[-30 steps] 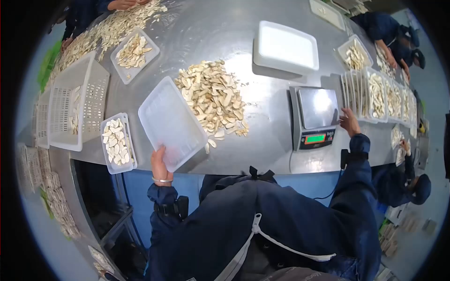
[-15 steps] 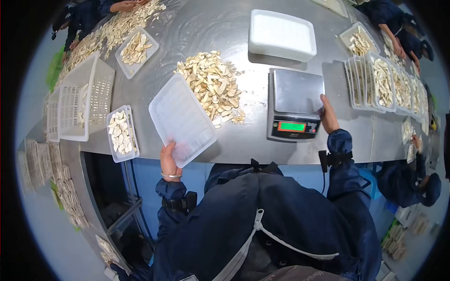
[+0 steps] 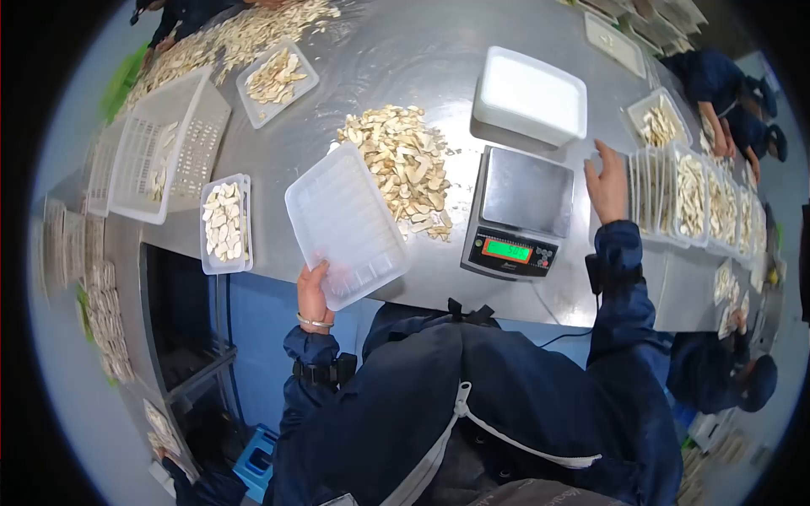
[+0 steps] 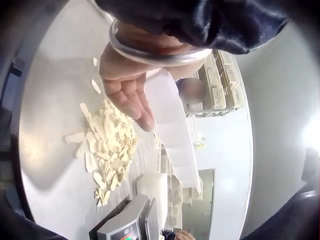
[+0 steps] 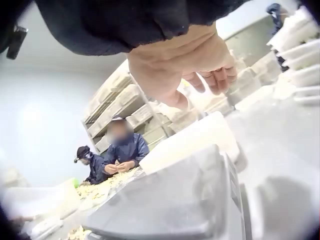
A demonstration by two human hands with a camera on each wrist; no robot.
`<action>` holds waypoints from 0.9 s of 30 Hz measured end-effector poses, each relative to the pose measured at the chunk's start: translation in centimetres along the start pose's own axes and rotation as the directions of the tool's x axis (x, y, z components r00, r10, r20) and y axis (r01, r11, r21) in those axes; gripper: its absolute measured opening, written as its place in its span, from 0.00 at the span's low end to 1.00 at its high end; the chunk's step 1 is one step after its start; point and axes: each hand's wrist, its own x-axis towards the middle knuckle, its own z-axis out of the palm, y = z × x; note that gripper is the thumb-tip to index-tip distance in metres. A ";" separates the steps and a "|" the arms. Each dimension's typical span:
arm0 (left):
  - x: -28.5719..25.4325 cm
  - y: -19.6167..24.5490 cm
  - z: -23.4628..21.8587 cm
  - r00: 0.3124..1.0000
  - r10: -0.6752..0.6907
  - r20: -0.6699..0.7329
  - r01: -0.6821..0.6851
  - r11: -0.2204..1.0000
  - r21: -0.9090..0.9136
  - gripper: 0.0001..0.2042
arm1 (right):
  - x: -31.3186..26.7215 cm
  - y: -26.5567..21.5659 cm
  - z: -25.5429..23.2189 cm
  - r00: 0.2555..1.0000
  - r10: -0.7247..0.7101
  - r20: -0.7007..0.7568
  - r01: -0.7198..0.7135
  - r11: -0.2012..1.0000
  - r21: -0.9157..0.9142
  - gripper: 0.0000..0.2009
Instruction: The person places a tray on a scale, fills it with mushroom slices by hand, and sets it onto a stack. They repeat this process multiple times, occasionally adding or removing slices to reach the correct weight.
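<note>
In the head view my left hand [image 3: 312, 297] pinches the near corner of an empty translucent tray [image 3: 346, 223], which is held tilted beside a heap of sliced pieces [image 3: 405, 169]. The left wrist view shows the fingers [image 4: 131, 102] curled at the edge of the white tray [image 4: 172, 125]. My right hand [image 3: 607, 181] is raised just right of the digital scale [image 3: 527, 194], touching nothing, its fingers apart. The scale's plate is bare and its green display is lit. In the right wrist view the hand [image 5: 182, 65] hangs above the scale plate [image 5: 165, 200].
Stacked white trays [image 3: 531, 93] stand behind the scale. Filled trays [image 3: 692, 198] stand in a row at right. To the left are a perforated basket [image 3: 173, 139], a small filled tray [image 3: 226, 223] and another tray of slices [image 3: 277, 80]. Other people work around the table.
The scale has shifted left and nearer the heap, with my right hand first reaching to its side, then coming off it. My left hand still holds the tray.
</note>
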 end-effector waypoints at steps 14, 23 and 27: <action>-3.4 -1.7 -5.3 0.993 -0.001 -0.114 -0.019 0.984 -0.175 0.18 | 12.9 -3.6 10.5 0.738 -0.305 0.602 0.515 0.831 -0.211 0.06; -2.6 -1.6 -6.4 0.988 -0.030 -0.150 0.005 0.987 -0.164 0.18 | 13.0 -4.7 10.2 0.740 -0.323 0.590 0.560 0.782 -0.273 0.07; -2.1 -1.2 -6.0 0.991 -0.027 -0.132 0.006 0.988 -0.154 0.17 | 13.1 -4.1 10.7 0.793 -0.346 0.502 0.536 0.788 -0.303 0.09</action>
